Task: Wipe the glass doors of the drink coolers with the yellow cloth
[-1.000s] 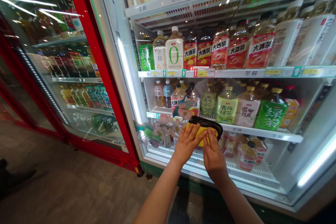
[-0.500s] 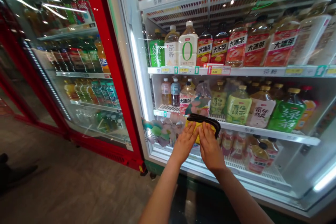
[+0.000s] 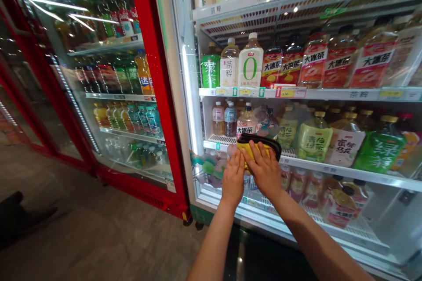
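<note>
A folded yellow cloth with a black edge [image 3: 275,145] lies against the glass door of a lit drinks fridge. My right hand [image 3: 261,167] presses flat on the cloth, its fingers spread. Beside it, my left hand [image 3: 234,174] lies with its fingers stretched out at the cloth's left edge, over coloured round decals [image 3: 208,167] on the glass. Behind the glass, bottles such as a green tea bottle [image 3: 379,144] stand on white shelves.
A second fridge with a red frame [image 3: 150,52] stands at the left, full of bottles. The brown floor [image 3: 115,228] shows at the lower left, with a dark, blurred shape [image 3: 20,219] on it.
The view has shifted, so the fridges sit further right. My right hand's fingers are more spread on the cloth, and my left hand is now further toward its left edge.
</note>
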Action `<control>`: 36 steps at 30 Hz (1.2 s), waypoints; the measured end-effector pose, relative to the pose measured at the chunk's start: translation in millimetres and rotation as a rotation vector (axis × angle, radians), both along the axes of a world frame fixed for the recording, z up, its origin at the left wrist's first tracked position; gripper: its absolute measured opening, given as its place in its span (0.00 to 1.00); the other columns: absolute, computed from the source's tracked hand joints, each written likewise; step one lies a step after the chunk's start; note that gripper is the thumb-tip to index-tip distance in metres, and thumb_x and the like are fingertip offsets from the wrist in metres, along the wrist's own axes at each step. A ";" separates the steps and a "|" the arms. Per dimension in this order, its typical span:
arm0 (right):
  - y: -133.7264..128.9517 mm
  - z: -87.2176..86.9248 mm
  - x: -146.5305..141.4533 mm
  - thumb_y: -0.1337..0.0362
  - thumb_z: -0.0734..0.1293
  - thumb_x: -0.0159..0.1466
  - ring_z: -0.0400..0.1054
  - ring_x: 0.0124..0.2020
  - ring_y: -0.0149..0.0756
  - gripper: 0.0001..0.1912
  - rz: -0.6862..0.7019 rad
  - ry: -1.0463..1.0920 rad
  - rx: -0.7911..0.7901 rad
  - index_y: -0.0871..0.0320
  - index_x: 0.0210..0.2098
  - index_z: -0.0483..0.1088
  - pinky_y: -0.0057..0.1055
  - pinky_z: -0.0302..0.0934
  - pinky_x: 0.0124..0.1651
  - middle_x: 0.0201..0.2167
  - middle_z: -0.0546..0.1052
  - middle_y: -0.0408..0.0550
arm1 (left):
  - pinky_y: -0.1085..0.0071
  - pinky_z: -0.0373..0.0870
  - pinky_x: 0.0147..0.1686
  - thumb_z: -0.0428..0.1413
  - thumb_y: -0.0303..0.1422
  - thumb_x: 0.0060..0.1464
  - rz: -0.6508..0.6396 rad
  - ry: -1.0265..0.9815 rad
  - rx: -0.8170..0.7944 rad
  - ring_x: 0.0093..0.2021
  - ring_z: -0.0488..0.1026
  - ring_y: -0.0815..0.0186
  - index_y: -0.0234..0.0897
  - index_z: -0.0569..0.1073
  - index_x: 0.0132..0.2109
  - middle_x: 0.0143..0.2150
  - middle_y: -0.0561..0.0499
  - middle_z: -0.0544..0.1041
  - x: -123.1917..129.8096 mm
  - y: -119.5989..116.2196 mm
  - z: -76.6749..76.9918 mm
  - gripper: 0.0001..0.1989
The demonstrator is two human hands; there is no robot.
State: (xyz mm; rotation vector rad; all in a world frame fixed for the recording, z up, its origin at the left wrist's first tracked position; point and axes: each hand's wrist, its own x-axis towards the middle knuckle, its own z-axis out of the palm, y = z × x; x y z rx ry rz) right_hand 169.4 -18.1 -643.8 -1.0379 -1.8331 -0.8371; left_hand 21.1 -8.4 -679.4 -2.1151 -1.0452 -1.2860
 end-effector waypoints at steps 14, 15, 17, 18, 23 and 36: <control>6.9 12.2 -17.2 0.66 0.65 0.69 0.46 0.75 0.48 0.23 0.044 -0.149 0.062 0.49 0.63 0.68 0.57 0.34 0.73 0.70 0.63 0.53 | 0.38 0.54 0.70 0.45 0.17 0.60 0.289 -0.111 -0.054 0.76 0.42 0.51 0.41 0.41 0.76 0.76 0.39 0.51 -81.7 -5.9 8.4 0.42; 11.2 18.4 -30.0 0.66 0.65 0.69 0.45 0.75 0.50 0.24 0.043 -0.133 0.053 0.49 0.64 0.67 0.61 0.31 0.72 0.71 0.62 0.53 | 0.38 0.53 0.69 0.45 0.18 0.61 0.311 -0.143 -0.054 0.76 0.42 0.50 0.41 0.40 0.76 0.76 0.39 0.51 -82.7 -5.3 8.1 0.41; 18.6 25.5 -56.2 0.61 0.66 0.69 0.43 0.76 0.52 0.25 0.054 -0.114 0.035 0.50 0.65 0.67 0.64 0.26 0.71 0.72 0.59 0.56 | 0.37 0.54 0.69 0.45 0.20 0.63 0.340 -0.194 -0.064 0.76 0.41 0.50 0.41 0.39 0.76 0.76 0.37 0.51 -85.0 -4.3 6.4 0.40; 21.0 25.4 -65.9 0.58 0.67 0.68 0.43 0.75 0.53 0.25 0.068 -0.122 0.032 0.51 0.64 0.67 0.65 0.25 0.71 0.72 0.59 0.57 | 0.36 0.54 0.69 0.44 0.21 0.64 0.344 -0.206 -0.071 0.76 0.41 0.49 0.41 0.38 0.76 0.76 0.37 0.51 -86.4 -3.9 5.2 0.39; 20.7 6.3 -59.9 0.61 0.65 0.70 0.51 0.73 0.43 0.19 0.174 -0.261 0.030 0.49 0.60 0.71 0.53 0.33 0.74 0.69 0.67 0.48 | 0.37 0.54 0.69 0.43 0.20 0.64 0.305 -0.189 -0.057 0.76 0.43 0.51 0.43 0.38 0.76 0.76 0.37 0.52 -99.9 -1.7 3.2 0.39; 49.1 -13.2 -143.1 0.67 0.61 0.71 0.52 0.73 0.45 0.30 0.159 -0.189 0.030 0.46 0.71 0.57 0.54 0.32 0.75 0.71 0.62 0.46 | 0.46 0.50 0.73 0.43 0.23 0.67 0.227 -0.203 0.052 0.76 0.44 0.57 0.39 0.40 0.76 0.76 0.41 0.52 -149.8 28.7 -43.8 0.36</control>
